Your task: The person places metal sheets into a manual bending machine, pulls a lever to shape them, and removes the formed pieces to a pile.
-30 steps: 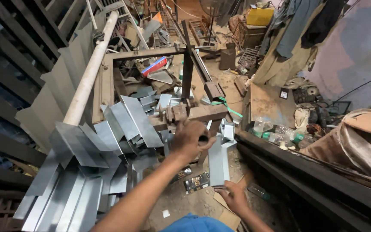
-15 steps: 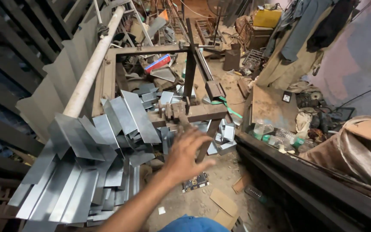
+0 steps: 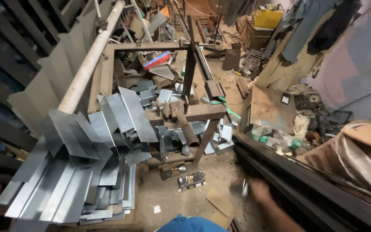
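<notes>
Low in the head view, the person's right hand (image 3: 254, 191) shows only as a motion-blurred shape above the dirt floor (image 3: 181, 202), just beside the long dark steel beam (image 3: 305, 189) that runs along the right. A thin, pale, shiny sliver sits at the front of the hand, but the blur hides whether it is gripped, so the grip and the spread of the fingers cannot be told. The left hand is out of view.

Nearest the hand, on the floor, lie a scrap of brown cardboard (image 3: 220, 202) and a small dark rectangular packet (image 3: 191, 181). Farther left, a big heap of bent galvanised sheet-metal strips (image 3: 86, 172) spreads from the floor up against a pale round pipe (image 3: 89, 64). Behind it stands a rusty steel frame surface (image 3: 194, 112) with a short brown pipe (image 3: 188, 131) leaning down from it and more bent strips beneath. A yellow box (image 3: 269, 18) sits far back, and clear plastic bottles (image 3: 275, 137) lie beyond the beam.
</notes>
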